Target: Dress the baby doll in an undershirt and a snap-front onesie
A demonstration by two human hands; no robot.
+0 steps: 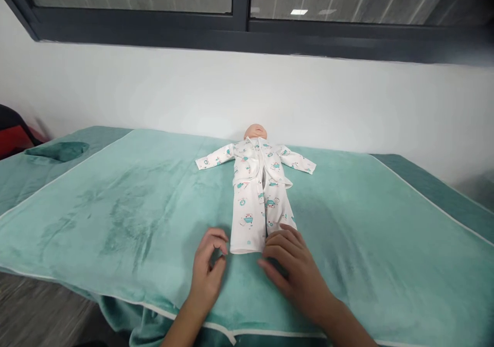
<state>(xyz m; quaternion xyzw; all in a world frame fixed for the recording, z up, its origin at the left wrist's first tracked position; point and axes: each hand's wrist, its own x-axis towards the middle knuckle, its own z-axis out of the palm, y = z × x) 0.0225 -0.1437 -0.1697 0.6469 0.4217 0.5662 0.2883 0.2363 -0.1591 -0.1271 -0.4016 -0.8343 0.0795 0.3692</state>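
A baby doll (255,131) lies on its back on a green plush cover, dressed in white printed clothes. Its long-sleeved top (247,164) has both sleeves spread out to the sides. Matching trousers (247,218) reach down toward me with the legs side by side. My left hand (210,262) is just left of the left trouser hem, its fingers curved and the thumb apart, holding nothing. Over the right trouser hem is my right hand (287,262), fingers bent and thumb apart. It covers that hem, and no cloth shows pinched in it.
The green plush cover (127,208) with pale piping spreads over the bed and hangs down in folds at the front. At the left is an oval opening (57,151), with a red and black object (15,138) beyond. Behind rises a white wall (154,89) below a dark-framed window (239,28).
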